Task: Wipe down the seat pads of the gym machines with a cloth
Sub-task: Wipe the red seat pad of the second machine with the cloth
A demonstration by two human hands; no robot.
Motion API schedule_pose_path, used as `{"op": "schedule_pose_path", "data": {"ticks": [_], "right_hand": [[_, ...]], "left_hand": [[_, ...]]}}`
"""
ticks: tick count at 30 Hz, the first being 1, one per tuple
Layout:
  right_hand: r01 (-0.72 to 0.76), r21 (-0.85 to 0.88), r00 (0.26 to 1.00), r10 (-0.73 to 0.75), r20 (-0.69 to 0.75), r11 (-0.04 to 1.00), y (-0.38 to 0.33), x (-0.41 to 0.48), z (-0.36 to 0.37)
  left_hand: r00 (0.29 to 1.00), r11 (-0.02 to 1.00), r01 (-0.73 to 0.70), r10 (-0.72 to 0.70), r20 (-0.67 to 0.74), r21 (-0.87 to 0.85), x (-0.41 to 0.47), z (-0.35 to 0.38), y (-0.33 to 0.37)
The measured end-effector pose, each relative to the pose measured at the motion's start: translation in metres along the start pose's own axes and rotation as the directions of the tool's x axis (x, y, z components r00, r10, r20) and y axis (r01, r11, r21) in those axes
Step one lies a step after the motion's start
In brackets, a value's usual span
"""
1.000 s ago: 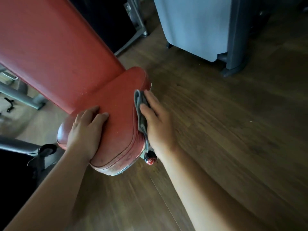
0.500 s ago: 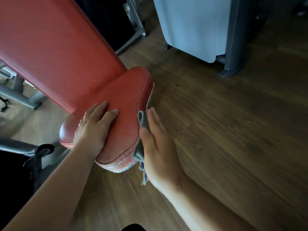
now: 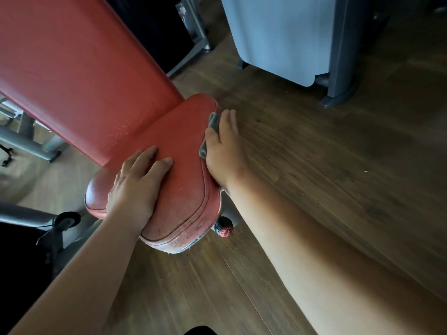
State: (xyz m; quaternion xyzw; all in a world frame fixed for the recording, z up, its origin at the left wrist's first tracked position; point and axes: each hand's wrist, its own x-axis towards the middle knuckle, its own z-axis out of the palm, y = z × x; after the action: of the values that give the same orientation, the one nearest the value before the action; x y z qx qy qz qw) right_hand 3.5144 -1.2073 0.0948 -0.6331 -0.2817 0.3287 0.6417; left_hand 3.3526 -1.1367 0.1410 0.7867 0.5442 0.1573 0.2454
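Note:
A worn red seat pad (image 3: 183,151) juts toward me below a long red back pad (image 3: 79,68). My left hand (image 3: 137,187) rests flat on the seat's top near its left front, fingers straight. My right hand (image 3: 223,148) presses a grey cloth (image 3: 212,122) against the seat's right side edge with straight fingers. Most of the cloth is hidden between my palm and the pad.
A red-capped adjustment knob (image 3: 223,229) sticks out under the seat's front right. Grey machine frame tubes (image 3: 26,143) stand at left. A light grey shroud (image 3: 278,37) and a dark post (image 3: 341,52) stand at the back right. Wooden floor (image 3: 338,177) lies to the right.
My right hand slid the cloth back along the seat's right edge, from the front corner toward the far end. My left hand stayed on the seat top.

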Motion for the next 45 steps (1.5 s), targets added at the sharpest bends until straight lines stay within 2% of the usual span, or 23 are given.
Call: {"op": "schedule_pose_path", "data": {"ticks": [5,7,10,13,16,21,24,26,30,34,36,38,41,43,45], "right_hand": [[0.032,0.172,0.994,-0.049,0.099,0.985,0.016,-0.053,-0.004],[0.056,0.056,0.998,-0.058,0.019,0.997,0.013,-0.015,-0.002],[-0.031,0.01,0.995,0.032,-0.099,0.999,-0.005,0.05,-0.002],[0.045,-0.041,0.997,-0.048,-0.061,0.998,0.007,0.018,0.005],[0.1,0.027,0.995,-0.1,-0.005,0.995,0.016,-0.01,0.003],[-0.016,0.056,0.998,0.02,-0.058,0.998,-0.003,0.058,-0.007],[0.063,-0.023,0.998,-0.064,-0.003,0.998,0.01,0.003,0.002],[0.096,0.011,0.994,-0.097,0.044,0.995,0.017,-0.017,0.002],[0.019,0.021,1.0,-0.019,-0.002,1.0,-0.003,0.016,-0.003],[0.049,0.148,0.996,-0.06,0.071,0.988,0.001,-0.064,-0.002],[0.048,0.232,0.997,-0.059,0.043,0.972,0.005,-0.115,0.0],[0.102,0.137,0.995,-0.101,-0.016,0.985,0.01,-0.113,0.003],[0.059,0.054,0.997,-0.056,-0.053,0.997,0.003,-0.075,0.0],[0.055,0.042,0.994,-0.051,-0.094,0.998,0.003,-0.09,0.005],[0.113,0.039,0.99,-0.109,-0.09,0.993,0.003,-0.122,0.012]], "left_hand": [[1.0,1.0,0.0,0.0,-0.013,0.001,0.001,0.001,0.0],[1.0,1.0,-0.002,0.002,-0.014,-0.002,0.002,0.001,0.0],[1.0,1.0,0.004,-0.005,-0.021,-0.029,0.001,0.001,0.0],[1.0,0.999,-0.002,0.001,-0.028,-0.039,-0.001,0.002,0.0],[1.0,1.0,-0.002,0.001,-0.028,-0.031,0.001,0.002,0.0],[1.0,0.999,0.002,-0.003,-0.028,-0.041,0.001,0.002,-0.001],[1.0,0.999,-0.004,0.004,-0.02,-0.037,-0.001,0.002,-0.001],[1.0,1.0,-0.003,0.002,-0.022,-0.023,0.0,0.002,0.0],[1.0,1.0,-0.009,0.009,-0.021,-0.005,0.0,0.002,0.003],[1.0,1.0,-0.004,0.004,-0.02,0.014,-0.003,0.001,0.005],[1.0,0.999,-0.001,0.002,-0.016,0.033,-0.003,0.001,0.005],[1.0,0.999,0.001,0.0,-0.018,0.032,-0.003,0.0,0.005],[1.0,0.999,0.001,0.0,-0.02,0.04,-0.001,0.0,0.003],[1.0,0.999,-0.002,0.003,-0.015,0.046,-0.002,0.0,0.003],[1.0,0.999,-0.002,0.002,-0.017,0.045,-0.003,-0.001,0.003]]}}
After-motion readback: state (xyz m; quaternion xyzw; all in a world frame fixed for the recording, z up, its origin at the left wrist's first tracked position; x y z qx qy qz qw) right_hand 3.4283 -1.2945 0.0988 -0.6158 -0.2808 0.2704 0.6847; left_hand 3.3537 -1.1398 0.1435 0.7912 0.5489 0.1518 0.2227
